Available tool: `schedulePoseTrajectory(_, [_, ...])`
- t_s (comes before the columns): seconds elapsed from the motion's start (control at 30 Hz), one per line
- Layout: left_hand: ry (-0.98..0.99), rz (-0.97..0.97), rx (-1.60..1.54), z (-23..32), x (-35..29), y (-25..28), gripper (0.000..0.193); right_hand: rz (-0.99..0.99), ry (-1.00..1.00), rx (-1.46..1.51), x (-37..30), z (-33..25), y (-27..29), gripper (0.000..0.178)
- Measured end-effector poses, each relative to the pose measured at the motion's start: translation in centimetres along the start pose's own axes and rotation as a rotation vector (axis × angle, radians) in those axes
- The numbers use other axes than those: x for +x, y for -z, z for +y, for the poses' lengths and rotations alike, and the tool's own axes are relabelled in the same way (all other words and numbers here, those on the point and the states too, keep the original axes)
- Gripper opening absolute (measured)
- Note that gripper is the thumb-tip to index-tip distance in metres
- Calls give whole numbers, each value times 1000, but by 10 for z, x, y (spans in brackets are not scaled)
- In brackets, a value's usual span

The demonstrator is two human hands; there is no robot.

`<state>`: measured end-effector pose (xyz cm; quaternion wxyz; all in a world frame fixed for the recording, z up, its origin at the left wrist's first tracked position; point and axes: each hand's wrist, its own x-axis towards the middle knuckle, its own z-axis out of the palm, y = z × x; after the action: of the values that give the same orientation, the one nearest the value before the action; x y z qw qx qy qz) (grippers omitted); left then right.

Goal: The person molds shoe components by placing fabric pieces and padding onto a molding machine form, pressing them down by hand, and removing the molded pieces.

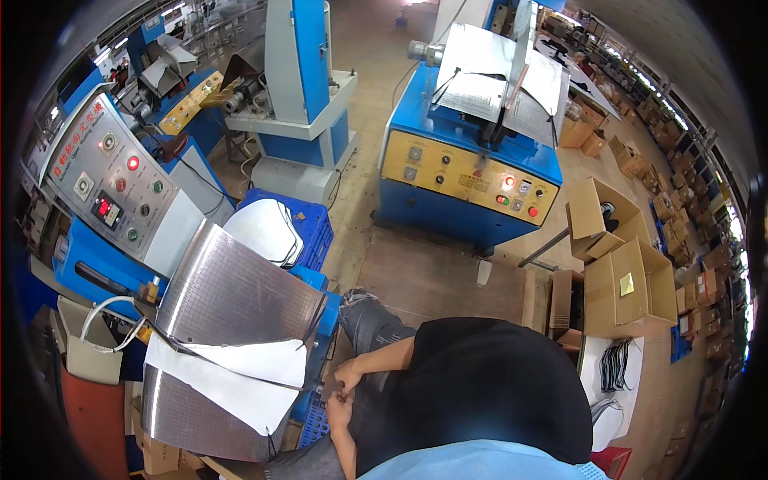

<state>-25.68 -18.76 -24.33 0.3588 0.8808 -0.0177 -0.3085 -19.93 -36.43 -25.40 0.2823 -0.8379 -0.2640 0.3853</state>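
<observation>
My right hand [349, 374] and my left hand [340, 410] are close together in front of my lap, beside the near edge of a curved metal plate [232, 288]. Both have their fingers drawn in; whatever they pinch is too small to make out. On the plate lies a white shaped sheet [264, 364] with black cords at its corners. A thin dark bar [216, 357] crosses over the sheet, and its end comes near my hands.
A control panel [112, 176] with lit buttons stands at the left. Behind the plate, a blue crate [320, 232] carries more white sheets [264, 228]. Ahead is a blue machine [472, 180] with sheets on top. Cardboard boxes [628, 288] stand at right.
</observation>
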Motion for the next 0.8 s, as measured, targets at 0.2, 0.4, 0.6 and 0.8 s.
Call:
schedulePoseTrajectory(0.2, [-9, -21, -61, 8, -9, 7, 33, 24, 2, -22, 4, 1, -2, 33])
schedulePoseTrajectory(0.4, [21, -30, -37, -7, -1, -2, 44, 53, -17, 71, 16, 16, -8, 25])
schedulePoseTrajectory(0.6, [-4, -16, -69, -6, 2, -4, 45, 32, -31, 113, 16, 20, -5, 25])
schedulePoseTrajectory(0.8, [7, -23, -29, 1, -5, 2, 48, 46, 9, 116, 14, 18, -4, 26])
